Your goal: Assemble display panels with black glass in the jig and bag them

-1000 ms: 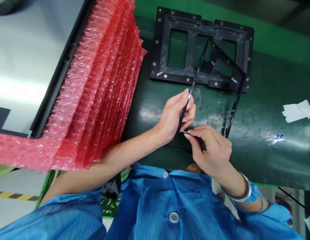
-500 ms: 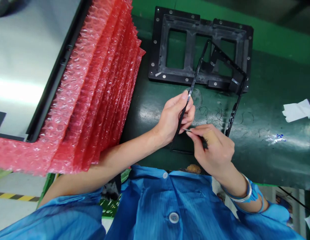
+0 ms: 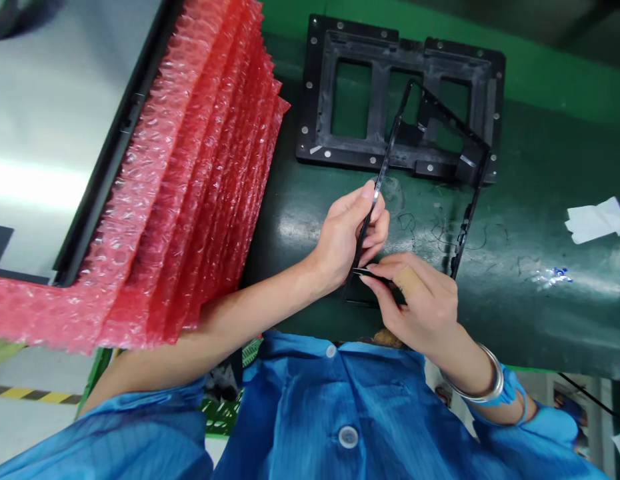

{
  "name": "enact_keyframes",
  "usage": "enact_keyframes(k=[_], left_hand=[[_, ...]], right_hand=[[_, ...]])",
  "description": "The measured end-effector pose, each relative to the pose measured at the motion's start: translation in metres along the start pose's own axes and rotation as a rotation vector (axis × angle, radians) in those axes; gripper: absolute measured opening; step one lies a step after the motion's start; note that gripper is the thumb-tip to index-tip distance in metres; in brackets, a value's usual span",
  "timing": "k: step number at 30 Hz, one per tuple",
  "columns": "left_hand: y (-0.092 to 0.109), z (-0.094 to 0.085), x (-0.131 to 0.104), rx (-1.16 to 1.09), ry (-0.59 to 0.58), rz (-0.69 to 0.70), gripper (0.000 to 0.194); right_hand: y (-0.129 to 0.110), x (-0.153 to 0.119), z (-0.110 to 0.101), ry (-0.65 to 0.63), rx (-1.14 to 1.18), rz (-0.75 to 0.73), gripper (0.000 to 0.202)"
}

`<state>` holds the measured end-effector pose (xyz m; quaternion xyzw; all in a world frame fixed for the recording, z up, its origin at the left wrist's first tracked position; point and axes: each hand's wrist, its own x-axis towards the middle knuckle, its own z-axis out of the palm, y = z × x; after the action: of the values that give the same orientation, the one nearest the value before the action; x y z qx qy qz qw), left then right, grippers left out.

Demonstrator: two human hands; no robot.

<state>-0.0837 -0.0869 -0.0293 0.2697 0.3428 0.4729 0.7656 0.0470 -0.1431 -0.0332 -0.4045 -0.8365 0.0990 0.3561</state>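
My left hand (image 3: 354, 223) is closed around one long side of a thin black rectangular frame (image 3: 387, 155), thumb on top and fingers curled beneath. The frame is tilted, its far end in front of a thick black fixture (image 3: 315, 100). Pinched in my right hand (image 3: 423, 297) is a pair of dark tweezers (image 3: 377, 275) with bright, slim tips. Those tips are at the near part of the frame's left side, just below my left fingers. Whether they grip anything there is too small to make out.
Stacked red bubble wrap (image 3: 205, 173) rises at the left, with a metal-faced panel (image 3: 65, 120) on top. White paper scraps (image 3: 597, 220) and a small clear-and-blue piece (image 3: 555, 275) lie on the green table (image 3: 540, 167) at the right.
My right hand has moved slightly left and toward me, bringing the tweezer tips from beside my left fingers onto the frame's side. My left hand keeps its hold, and the frame has barely shifted.
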Motion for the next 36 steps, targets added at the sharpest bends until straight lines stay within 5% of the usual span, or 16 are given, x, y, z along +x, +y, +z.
enact_keyframes(k=[36], left_hand=[[-0.0004, -0.0014, 0.0008, 0.034, -0.012, 0.008, 0.047]], right_hand=[[-0.0017, 0.0025, -0.0014, 0.085, -0.078, 0.036, 0.013]])
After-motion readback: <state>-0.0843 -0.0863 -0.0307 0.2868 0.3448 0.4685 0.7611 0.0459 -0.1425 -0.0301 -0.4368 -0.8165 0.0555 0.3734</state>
